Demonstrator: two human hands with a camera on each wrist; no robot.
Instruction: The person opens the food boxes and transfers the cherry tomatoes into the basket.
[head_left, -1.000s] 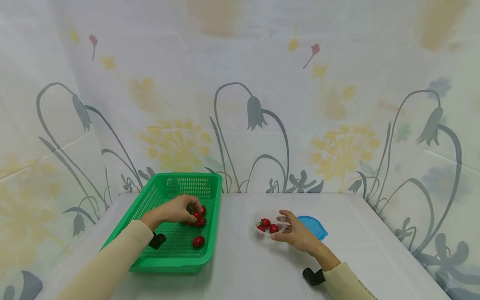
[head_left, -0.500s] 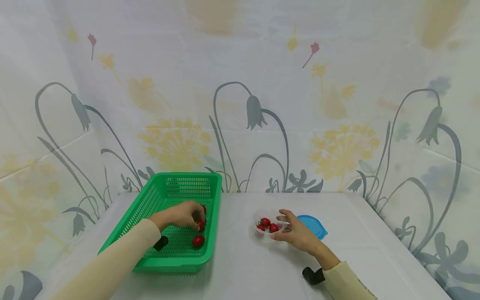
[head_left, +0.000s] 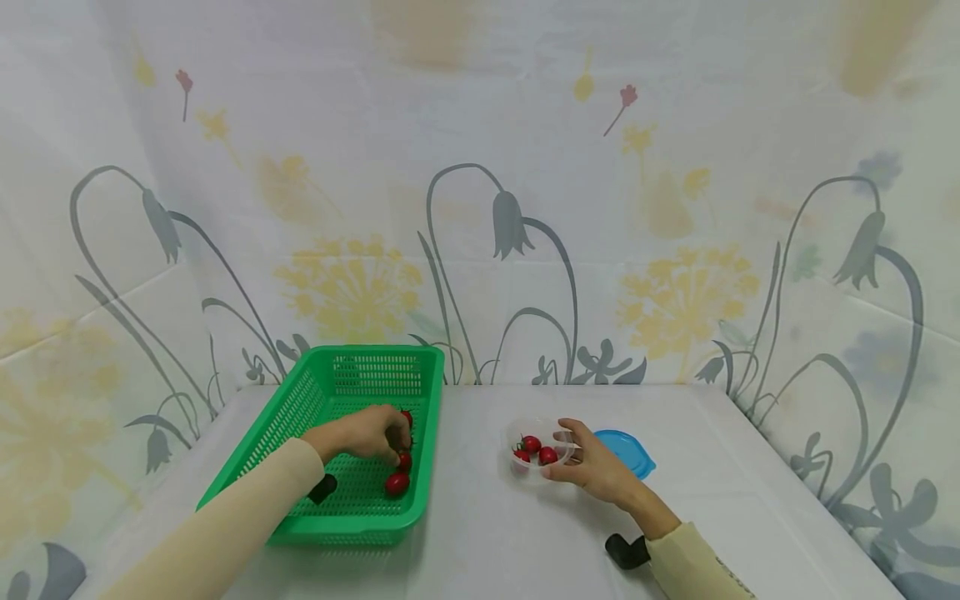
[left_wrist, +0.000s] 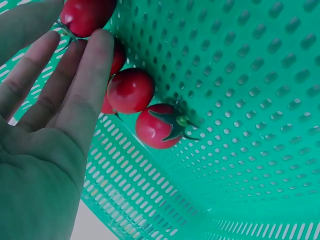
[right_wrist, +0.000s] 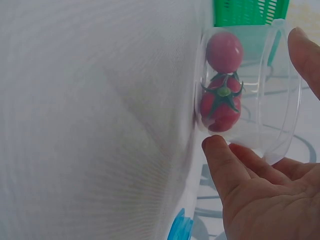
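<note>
In the head view my left hand [head_left: 367, 433] reaches down into a green basket [head_left: 363, 525]. Its thumb and fingers, fairly straight in the left wrist view, touch the end of a red cherry tomato [left_wrist: 87, 15]. Several more tomatoes [left_wrist: 131, 91] lie along the basket wall beside the fingers, one with a green calyx [left_wrist: 172, 122]. My right hand [head_left: 592, 471] holds a small clear plastic container [head_left: 536, 479] from its right side, thumb on one side and fingers on the other. Three cherry tomatoes [head_left: 531, 444] sit inside that container.
A blue lid [head_left: 626, 454] lies on the white tablecloth [head_left: 480, 517], just behind and right of the right hand. The basket's raised walls surround the left hand. A flower-printed cloth [head_left: 480, 250] hangs behind the table.
My left hand has moved slightly right and toward the near side of the basket. The tomato by its fingertips has shifted toward the nearest tomato. The right hand and container have stayed still.
</note>
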